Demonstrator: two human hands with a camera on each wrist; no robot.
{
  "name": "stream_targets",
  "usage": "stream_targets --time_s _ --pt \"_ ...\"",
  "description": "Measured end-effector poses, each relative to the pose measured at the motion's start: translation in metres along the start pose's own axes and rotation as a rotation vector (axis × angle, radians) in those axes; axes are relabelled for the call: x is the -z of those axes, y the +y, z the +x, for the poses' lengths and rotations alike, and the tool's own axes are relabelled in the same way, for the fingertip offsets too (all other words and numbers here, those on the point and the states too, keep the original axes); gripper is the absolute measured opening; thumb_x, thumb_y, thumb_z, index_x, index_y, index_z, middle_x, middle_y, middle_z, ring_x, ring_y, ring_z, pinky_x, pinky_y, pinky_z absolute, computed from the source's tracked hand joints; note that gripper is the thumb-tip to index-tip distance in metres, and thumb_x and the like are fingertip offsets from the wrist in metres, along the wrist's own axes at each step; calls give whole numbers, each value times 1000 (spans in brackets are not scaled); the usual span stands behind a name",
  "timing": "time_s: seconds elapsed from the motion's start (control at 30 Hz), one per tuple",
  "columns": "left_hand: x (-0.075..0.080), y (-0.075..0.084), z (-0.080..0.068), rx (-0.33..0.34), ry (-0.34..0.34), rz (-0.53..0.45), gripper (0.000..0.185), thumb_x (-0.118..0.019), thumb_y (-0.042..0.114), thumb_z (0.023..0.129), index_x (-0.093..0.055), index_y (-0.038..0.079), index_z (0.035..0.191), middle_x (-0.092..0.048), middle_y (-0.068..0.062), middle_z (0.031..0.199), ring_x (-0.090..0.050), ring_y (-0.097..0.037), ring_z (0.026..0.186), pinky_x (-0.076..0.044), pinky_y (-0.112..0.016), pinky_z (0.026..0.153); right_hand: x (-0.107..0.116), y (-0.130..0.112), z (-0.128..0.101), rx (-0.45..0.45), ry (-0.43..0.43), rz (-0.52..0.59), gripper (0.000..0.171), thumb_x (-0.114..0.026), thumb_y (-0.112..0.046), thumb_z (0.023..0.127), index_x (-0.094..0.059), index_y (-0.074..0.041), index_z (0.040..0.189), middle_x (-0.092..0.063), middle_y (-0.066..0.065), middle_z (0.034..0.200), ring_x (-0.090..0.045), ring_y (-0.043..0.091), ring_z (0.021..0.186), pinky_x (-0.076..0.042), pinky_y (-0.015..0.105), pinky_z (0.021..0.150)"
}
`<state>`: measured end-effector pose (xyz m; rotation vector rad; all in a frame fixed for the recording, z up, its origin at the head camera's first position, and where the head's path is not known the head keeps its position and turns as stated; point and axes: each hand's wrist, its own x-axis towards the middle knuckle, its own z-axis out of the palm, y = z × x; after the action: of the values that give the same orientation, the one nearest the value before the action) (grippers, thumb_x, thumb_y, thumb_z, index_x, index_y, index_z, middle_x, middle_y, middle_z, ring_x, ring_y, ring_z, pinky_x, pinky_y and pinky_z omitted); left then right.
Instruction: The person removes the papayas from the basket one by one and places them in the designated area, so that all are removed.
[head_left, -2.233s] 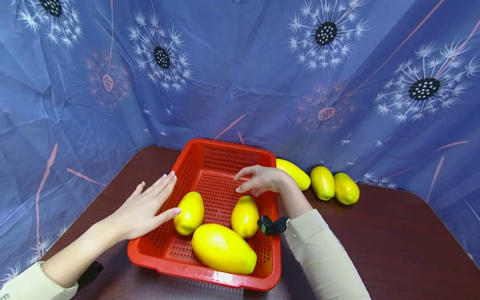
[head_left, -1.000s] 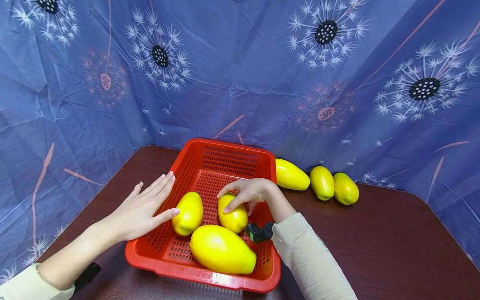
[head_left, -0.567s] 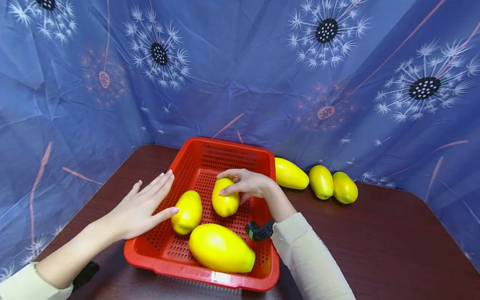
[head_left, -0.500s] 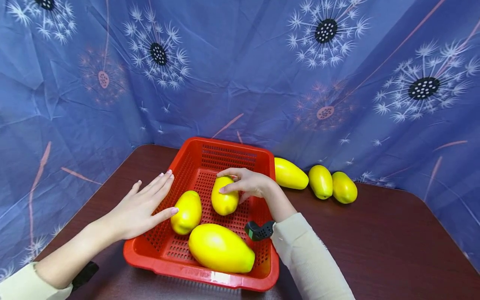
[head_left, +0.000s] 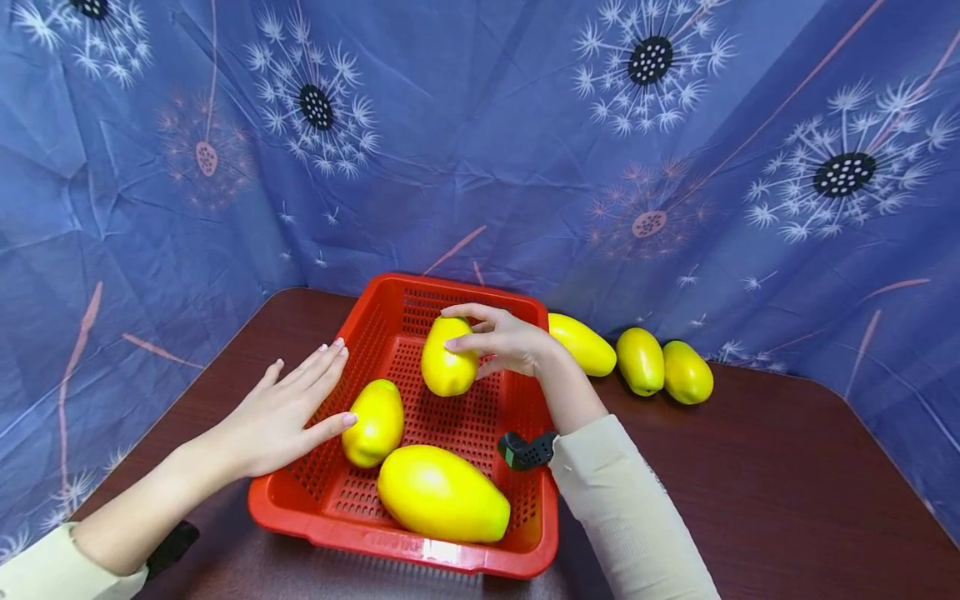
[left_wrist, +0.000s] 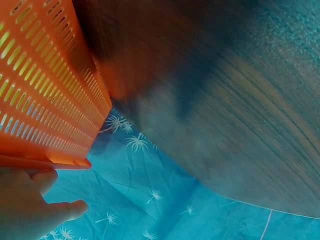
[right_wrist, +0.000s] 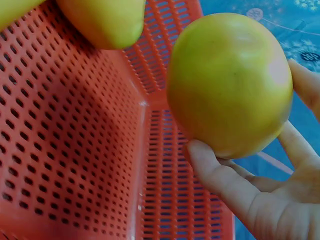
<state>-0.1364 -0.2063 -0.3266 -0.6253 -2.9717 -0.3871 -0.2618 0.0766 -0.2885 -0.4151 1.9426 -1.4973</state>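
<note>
My right hand point(head_left: 508, 342) grips a yellow mango point(head_left: 444, 367), thumb and fingers round its sides, lifted over the floor of the red plastic basket point(head_left: 403, 546). In the right wrist view, the same mango point(right_wrist: 230, 85) hangs clear of the perforated wall. My left hand point(head_left: 288, 417) lies with straight fingers over the basket's left rim. Just by its thumb, inside the basket, sits a second mango point(head_left: 374, 425). A larger yellow papaya point(head_left: 442, 496) lies along the near wall. The left wrist view shows the basket's outer side point(left_wrist: 45, 90) above part of that hand point(left_wrist: 35, 205).
On the dark wooden table point(head_left: 750, 483), right of the basket, lie a long yellow fruit point(head_left: 581, 344) partly hidden by the rim and two mangoes, one point(head_left: 641, 362) beside the other point(head_left: 687, 372). A blue dandelion-print cloth point(head_left: 480, 150) hangs behind the table.
My right hand came down onto the mango in the basket's right part, took hold of it, moved it left and back, and raised it. My left hand has stayed in place.
</note>
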Motion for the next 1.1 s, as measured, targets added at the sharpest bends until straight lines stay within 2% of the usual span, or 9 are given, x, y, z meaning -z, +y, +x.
stream_targets --time_s 0.5,0.8,1.1 --pt "0 1 0 -2 -5 -6 80 -45 56 91 -24 1 147 -20 -14 153 -17 -32 140 -12 -67 102 39 -19 -40 57 66 99 56 -57 -8 91 -36 -17 143 -39 19 130 -58 30 100 -50 47 84" --pt "-1 2 0 -11 3 -4 80 -46 55 91 -25 1 146 -21 -14 153 -18 -33 139 -12 -67 101 66 -18 -70 92 66 106 59 -54 -8 93 -29 -15 146 -36 20 133 -59 28 101 -50 46 84" --pt "-2 0 0 -25 20 11 80 -47 55 91 -25 1 146 -22 -15 152 -20 -33 139 -13 -68 100 82 -12 -97 110 75 96 55 -52 -8 94 -31 -17 144 -30 20 136 -59 26 102 -51 44 83"
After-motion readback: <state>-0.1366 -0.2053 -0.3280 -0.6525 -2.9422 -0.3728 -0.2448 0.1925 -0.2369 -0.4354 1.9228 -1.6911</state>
